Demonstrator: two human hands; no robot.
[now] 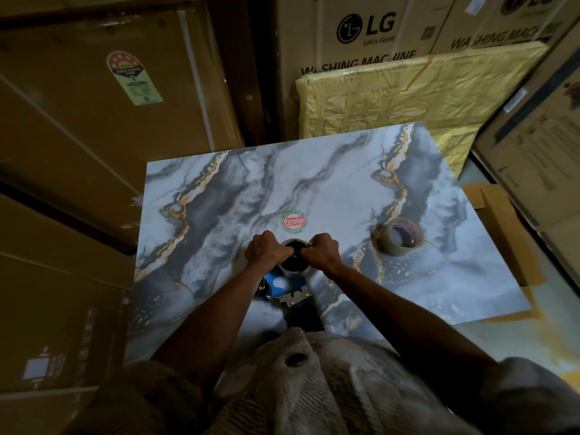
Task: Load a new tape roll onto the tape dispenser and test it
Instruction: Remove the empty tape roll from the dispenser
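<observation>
Tape dispenser (284,285) handling is the matter in hand: the tool lies on the marble-patterned desk (314,171), just nearer the person than the round red-and-green sticker (293,221), with its blue frame and toothed metal blade plate (295,297) pointing back toward the person. Both hands are closed over the hub end of the dispenser, just below the sticker. The left hand (265,250) is curled at one side of a dark ring-shaped part (294,257), the right hand (323,248) at the other, thumbs meeting across its top. Whether that ring is an empty core or the bare hub cannot be told, as the fingers hide much of it.

A brown tape roll (399,236) stands tilted on the desk well to the right of the sticker, untouched, so loading is judged not yet done.

The roll is expected to be light and stiff, thanks to its core, but tacky at the free end; it would best be gripped by the outer rim, with fingers kept off the adhesive face. The dispenser is judged rigid and moderately light, liable to slide on the glossy desk, so it should be steadied by its frame or handle. The serrated blade is sharp and should be avoided.
</observation>
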